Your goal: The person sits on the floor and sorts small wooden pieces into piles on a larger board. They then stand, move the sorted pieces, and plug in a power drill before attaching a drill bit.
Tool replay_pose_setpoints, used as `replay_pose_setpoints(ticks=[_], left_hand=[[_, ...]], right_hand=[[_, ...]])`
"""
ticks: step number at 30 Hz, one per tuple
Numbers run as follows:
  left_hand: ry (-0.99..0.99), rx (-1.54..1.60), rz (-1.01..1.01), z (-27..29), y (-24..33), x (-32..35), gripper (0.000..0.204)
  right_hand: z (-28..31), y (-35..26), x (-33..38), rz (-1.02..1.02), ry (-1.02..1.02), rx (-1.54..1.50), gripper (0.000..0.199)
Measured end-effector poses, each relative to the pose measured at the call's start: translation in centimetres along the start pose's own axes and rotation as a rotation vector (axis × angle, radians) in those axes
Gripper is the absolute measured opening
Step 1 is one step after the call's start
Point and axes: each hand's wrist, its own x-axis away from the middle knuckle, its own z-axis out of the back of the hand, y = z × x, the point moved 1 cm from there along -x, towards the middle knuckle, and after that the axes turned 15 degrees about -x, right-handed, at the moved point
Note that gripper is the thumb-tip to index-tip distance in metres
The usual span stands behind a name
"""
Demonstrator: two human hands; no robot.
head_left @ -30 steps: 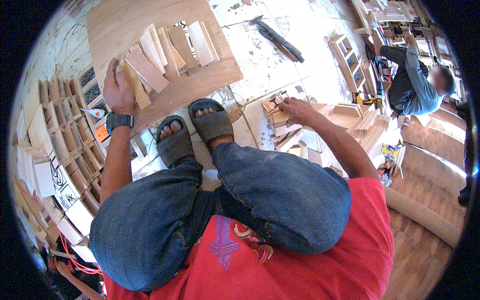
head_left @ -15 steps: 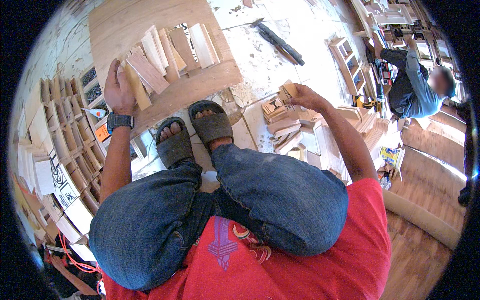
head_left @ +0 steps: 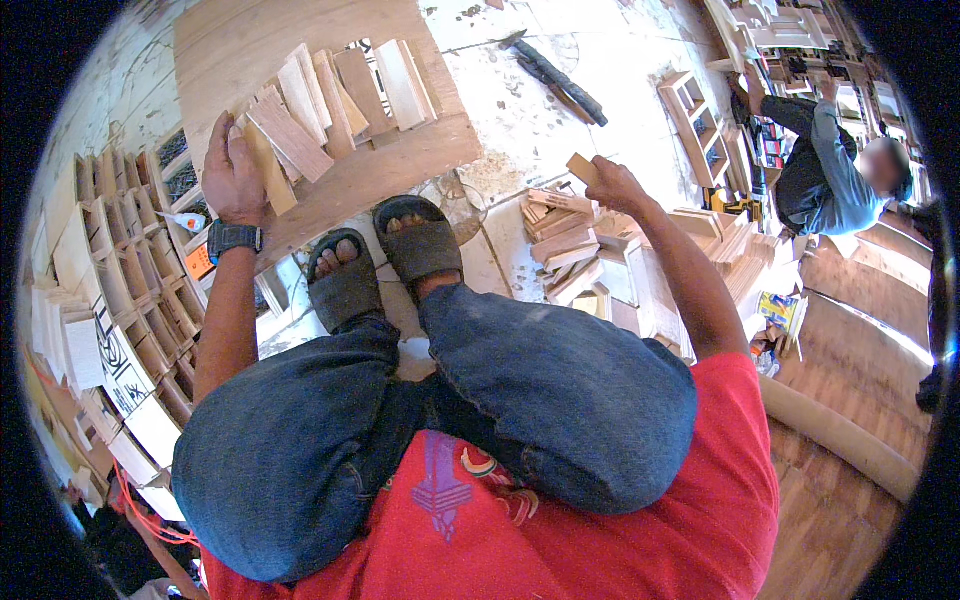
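My right hand point(head_left: 618, 185) is raised over a pile of loose wood pieces point(head_left: 563, 225), its fingers closed on one end of a small, flat wood piece point(head_left: 581, 168). On a plywood board point(head_left: 330, 215) to the left, several wood strips point(head_left: 288, 138) lean side by side in a row. My left hand point(head_left: 235, 182), with a dark watch at the wrist, lies along the left end of that row. Its fingers are stretched out beside a yellowish strip point(head_left: 266, 172), touching it.
A hammer point(head_left: 560, 80) with a dark handle lies on the tiled floor. Slotted wooden frames point(head_left: 135, 250) stand on the left, near a glue bottle point(head_left: 190, 221). Another wooden frame point(head_left: 692, 125) is at the right, where another person point(head_left: 840, 180) sits. Stacked boards point(head_left: 740, 255) lie beside my right arm.
My right hand has risen slightly from the pile, bringing the small wood piece up off it. My left hand stays against the row of strips.
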Motion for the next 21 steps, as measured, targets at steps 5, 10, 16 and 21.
replay_pose_setpoints(ticks=[5, 10, 16, 21], left_hand=[[0.012, -0.013, -0.028, 0.0, -0.2, 0.1, 0.039], [0.018, 0.015, -0.021, -0.1, -0.3, 0.0, 0.04], [0.013, -0.021, -0.029, 0.1, -0.2, 0.0, 0.04], [-0.006, -0.085, -0.025, 0.2, -0.1, 0.0, 0.04]], right_hand=[[-2.8, -1.8, -0.4, 0.107, 0.047, 0.197, 0.04], [-6.4, -2.8, -1.0, 0.201, -0.04, 0.364, 0.046], [-5.6, -4.3, -1.4, 0.232, -0.027, 0.372, 0.043], [-3.6, -5.6, 1.7, 0.381, -0.096, 0.259, 0.043]])
